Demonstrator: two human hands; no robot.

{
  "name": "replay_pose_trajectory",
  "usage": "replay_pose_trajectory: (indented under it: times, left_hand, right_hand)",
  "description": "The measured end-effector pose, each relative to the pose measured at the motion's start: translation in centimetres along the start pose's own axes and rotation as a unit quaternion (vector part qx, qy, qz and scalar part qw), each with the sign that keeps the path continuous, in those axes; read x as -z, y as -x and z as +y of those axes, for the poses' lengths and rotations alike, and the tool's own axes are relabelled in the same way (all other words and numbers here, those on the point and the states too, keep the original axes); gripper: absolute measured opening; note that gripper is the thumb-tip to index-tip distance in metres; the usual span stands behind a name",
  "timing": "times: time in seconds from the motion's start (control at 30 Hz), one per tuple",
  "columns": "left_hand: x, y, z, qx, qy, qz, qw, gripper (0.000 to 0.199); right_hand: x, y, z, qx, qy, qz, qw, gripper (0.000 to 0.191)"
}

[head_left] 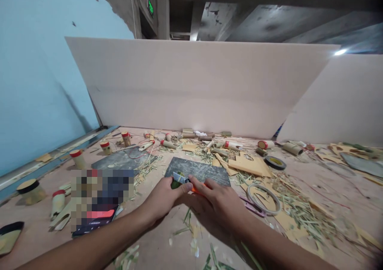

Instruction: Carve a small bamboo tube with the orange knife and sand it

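Both of my hands meet over the near edge of a dark grey board (196, 167) on the work surface. My left hand (164, 198) is closed around a small green piece (174, 184) that looks like bamboo, mostly hidden by the fingers. Wrapped around an orange-handled utility knife (197, 190) is my right hand (217, 198). A bluish, shiny blade (181, 177) points left from it, across the green piece. My left thumb lies close to the blade; whether they touch I cannot tell.
Bamboo tubes with red ends (77, 158) stand at left, near a partly blurred phone (95, 222). To the right lie tape rolls (275, 163), a purple cutter (253, 206), cardboard (249, 165) and green shavings (308, 218). A pale panel (194, 86) rises behind.
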State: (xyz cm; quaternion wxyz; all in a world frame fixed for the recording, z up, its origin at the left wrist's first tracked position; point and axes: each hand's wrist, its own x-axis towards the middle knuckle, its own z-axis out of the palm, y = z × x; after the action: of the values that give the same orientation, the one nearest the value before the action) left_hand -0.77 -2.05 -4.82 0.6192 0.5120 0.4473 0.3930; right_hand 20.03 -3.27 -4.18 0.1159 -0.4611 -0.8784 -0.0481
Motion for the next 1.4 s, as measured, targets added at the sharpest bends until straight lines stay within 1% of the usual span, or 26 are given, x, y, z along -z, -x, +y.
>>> replay_pose_trajectory:
  times: [0.1,0.17,0.23,0.37,0.43,0.5,0.63,0.7,0.83,0.93,1.03,1.1,1.17,1.23,1.3,1.4]
  left_hand:
    - [0.1,-0.3,-0.2,0.018,-0.011,0.025,0.999,0.048]
    - [0.3,-0.5,-0.2,0.033,-0.009,0.018,0.999,0.05]
    - [0.7,-0.6,-0.2,0.043,0.002,-0.006,0.999,0.05]
    - [1.3,-0.5,-0.1,0.04,0.029,-0.063,0.997,0.049]
    - [1.5,-0.5,-0.1,0.035,0.037,-0.079,0.996,0.049]
    - [1.6,-0.4,-0.3,0.033,0.04,-0.089,0.995,0.051]
    - [1.4,-0.3,-0.5,0.033,0.036,-0.095,0.994,0.052]
    - [1.2,-0.2,-0.5,0.031,0.036,-0.09,0.995,0.053]
    - [0.5,0.0,-0.5,0.012,0.051,-0.098,0.994,0.062]
    - [0.1,0.2,-0.6,-0.008,0.048,-0.089,0.995,0.065]
    - [-0.2,0.2,-0.6,-0.022,0.019,-0.055,0.998,0.06]
    - [-0.2,0.0,-0.5,-0.031,-0.007,-0.02,0.999,0.053]
    - [-0.3,-0.3,-0.5,-0.033,-0.031,0.02,0.999,0.049]
    - [-0.2,-0.5,-0.6,-0.024,-0.046,0.041,0.998,0.053]
    - [0.0,-0.5,-0.6,-0.007,-0.051,0.034,0.998,0.055]
    - [0.4,-0.4,-0.6,0.019,-0.041,-0.016,0.999,0.054]
  right_hand:
    - [-0.1,-0.2,0.1,-0.076,-0.011,0.021,0.997,0.053]
    - [-0.1,-0.4,0.9,-0.121,-0.03,0.035,0.992,0.051]
    - [0.1,-0.5,1.8,-0.127,-0.044,0.037,0.99,0.049]
    - [0.6,-0.3,2.7,-0.084,-0.075,0.043,0.993,0.048]
    - [0.7,-0.2,2.7,-0.061,-0.081,0.045,0.994,0.048]
    - [0.5,-0.1,2.6,-0.041,-0.073,0.034,0.996,0.048]
    - [-0.2,-0.1,2.4,-0.003,-0.057,0.013,0.998,0.049]
    - [-0.2,-0.1,2.2,0.017,-0.061,0.006,0.998,0.049]
    - [0.7,-0.2,1.6,0.067,-0.096,-0.018,0.993,0.05]
    - [1.3,0.0,1.0,0.072,-0.086,-0.021,0.994,0.047]
    - [1.3,0.2,0.0,0.043,-0.026,-0.015,0.999,0.044]
    - [1.1,0.1,-0.6,0.01,0.002,-0.016,1.0,0.049]
    - [0.9,-0.1,-0.6,-0.05,0.007,-0.006,0.999,0.055]
    - [1.0,-0.5,0.0,-0.121,0.003,0.015,0.993,0.051]
    - [1.2,-0.8,1.2,-0.165,-0.003,0.036,0.986,0.048]
    - [1.6,-0.7,3.0,-0.165,-0.011,0.046,0.985,0.047]
